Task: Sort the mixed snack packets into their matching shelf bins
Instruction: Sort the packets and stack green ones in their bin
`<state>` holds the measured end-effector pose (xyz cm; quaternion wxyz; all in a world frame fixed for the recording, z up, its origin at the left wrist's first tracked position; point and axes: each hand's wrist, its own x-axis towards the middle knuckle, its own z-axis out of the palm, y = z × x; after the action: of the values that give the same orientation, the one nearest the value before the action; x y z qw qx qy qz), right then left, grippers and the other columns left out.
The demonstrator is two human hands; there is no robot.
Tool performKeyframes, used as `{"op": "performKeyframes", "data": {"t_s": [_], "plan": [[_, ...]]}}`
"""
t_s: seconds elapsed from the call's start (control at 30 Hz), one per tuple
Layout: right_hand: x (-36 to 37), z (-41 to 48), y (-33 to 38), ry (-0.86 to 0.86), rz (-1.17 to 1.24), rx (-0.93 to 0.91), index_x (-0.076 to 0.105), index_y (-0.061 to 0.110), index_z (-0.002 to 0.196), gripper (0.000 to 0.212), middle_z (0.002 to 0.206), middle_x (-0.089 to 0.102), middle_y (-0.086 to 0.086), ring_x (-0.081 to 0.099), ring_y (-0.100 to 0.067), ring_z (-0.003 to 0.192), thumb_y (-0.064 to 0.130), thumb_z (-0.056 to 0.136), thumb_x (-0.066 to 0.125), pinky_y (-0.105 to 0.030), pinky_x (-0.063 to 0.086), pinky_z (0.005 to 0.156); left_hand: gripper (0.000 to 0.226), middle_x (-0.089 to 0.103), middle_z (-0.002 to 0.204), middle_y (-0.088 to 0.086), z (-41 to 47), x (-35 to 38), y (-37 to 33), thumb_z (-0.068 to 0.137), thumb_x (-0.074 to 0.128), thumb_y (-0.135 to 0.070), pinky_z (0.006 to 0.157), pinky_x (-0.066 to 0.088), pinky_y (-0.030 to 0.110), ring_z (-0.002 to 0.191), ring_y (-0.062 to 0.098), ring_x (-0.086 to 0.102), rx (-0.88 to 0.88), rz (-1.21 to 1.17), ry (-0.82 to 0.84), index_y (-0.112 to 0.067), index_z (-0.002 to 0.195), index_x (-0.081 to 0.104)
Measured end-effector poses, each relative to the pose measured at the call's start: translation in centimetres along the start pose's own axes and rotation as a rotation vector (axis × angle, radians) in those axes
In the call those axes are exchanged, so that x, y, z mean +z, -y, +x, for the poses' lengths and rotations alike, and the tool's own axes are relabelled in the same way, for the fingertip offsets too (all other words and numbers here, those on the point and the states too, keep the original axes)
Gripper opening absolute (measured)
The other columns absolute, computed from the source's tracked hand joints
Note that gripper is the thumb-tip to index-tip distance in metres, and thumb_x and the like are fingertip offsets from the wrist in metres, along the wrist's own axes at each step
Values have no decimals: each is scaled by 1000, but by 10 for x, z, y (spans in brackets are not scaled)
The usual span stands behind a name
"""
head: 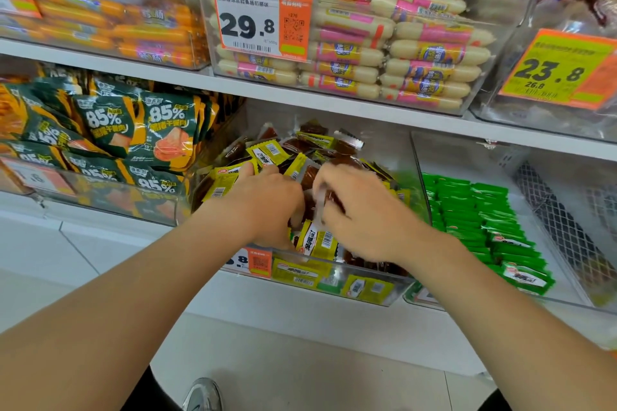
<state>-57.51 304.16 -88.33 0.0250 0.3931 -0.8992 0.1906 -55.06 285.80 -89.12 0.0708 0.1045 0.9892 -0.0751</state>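
Head view: both hands are down in the middle bin (367, 290) on the lower shelf, among the yellow packets (267, 152).

The left hand (263, 200) lies palm down on the heap toward the bin's left side, fingertips touching yellow packets at the back; whether it grips one cannot be told. The right hand (360, 210), blurred, sits just beside it nearer the bin's right wall, its fingers curled round a brown packet (334, 202) held above the pile. More yellow packets lie under both wrists against the bin's front edge. Green packets (467, 207) fill the bin to the right, and dark green packets (167, 130) the bin to the left.
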Motion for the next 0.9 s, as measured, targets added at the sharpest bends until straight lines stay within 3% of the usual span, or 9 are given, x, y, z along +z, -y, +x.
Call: {"op": "performKeyframes", "data": {"t_s": [0.1, 0.17, 0.23, 0.3, 0.37, 0.47, 0.53, 0.7, 0.9], "plan": [[16, 9, -7, 156, -92, -22, 58, 26, 77, 19, 79, 57, 6, 58, -21, 79, 41, 83, 47, -43, 53, 72, 30, 55, 103, -11, 1, -3, 1, 76, 77, -57, 91, 26, 49, 116, 22, 43, -16, 31, 2, -35, 96, 69], [22, 15, -13, 251, -153, -65, 69, 32, 98, 19, 90, 64, 12, 62, -20, 91, 40, 83, 60, -41, 54, 77, 27, 57, 102, -10, 0, -3, 1, 76, 76, -52, 90, 26, 50, 115, 23, 43, -24, 40, 12, -33, 91, 66], [24, 19, -18, 335, -184, -114, 67, 41, 124, 35, 107, 59, 13, 57, -18, 101, 43, 90, 67, -38, 47, 79, 22, 57, 99, -11, 0, -5, 2, 77, 76, -48, 92, 27, 51, 114, 22, 43, -32, 43, 23, -31, 87, 67], [22, 20, -21, 385, -187, -117, 68, 44, 128, 37, 100, 44, 10, 48, -17, 95, 52, 92, 70, -36, 37, 77, 14, 57, 94, -16, -1, -7, 7, 78, 77, -42, 93, 26, 49, 113, 19, 43, -25, 14, 10, -33, 86, 72], [18, 19, -26, 371, -243, -111, 75, 40, 111, 34, 95, 38, 10, 46, -16, 91, 64, 88, 71, -37, 35, 82, 11, 56, 89, -20, 0, -8, 13, 83, 71, -32, 94, 27, 48, 113, 15, 43, -16, -55, -11, -37, 93, 75], [13, 18, -30, 335, -350, -32, 74, 26, 77, 59, 92, 47, 5, 51, -18, 86, 80, 87, 54, -41, 36, 85, 28, 51, 95, -21, -1, -7, 16, 87, 64, -21, 92, 25, 46, 117, 15, 38, 15, -69, 15, -41, 104, 73], [13, 18, -29, 321, -440, -7, 69, 22, 69, 63, 89, 51, 3, 54, -21, 85, 80, 88, 52, -42, 37, 87, 28, 45, 99, -20, -1, -6, 15, 87, 68, -23, 88, 21, 44, 116, 16, 36, 44, -36, 29, -41, 108, 71], [12, 13, -27, 349, -415, -46, 74, 29, 93, 30, 89, 41, 10, 46, -17, 85, 57, 82, 75, -39, 34, 85, 35, 41, 109, -16, -3, -6, 16, 84, 81, -31, 92, 22, 48, 112, 15, 30, 74, 17, 68, -44, 115, 71], [26, 12, -25, 306, -493, -65, 72, 33, 113, 67, 106, 53, 4, 57, -20, 100, 76, 63, 82, -42, 37, 92, 27, 44, 106, -12, 0, 1, 9, 86, 77, -18, 97, 27, 52, 111, 19, 34, 59, 84, 20, -39, 102, 72]]}}
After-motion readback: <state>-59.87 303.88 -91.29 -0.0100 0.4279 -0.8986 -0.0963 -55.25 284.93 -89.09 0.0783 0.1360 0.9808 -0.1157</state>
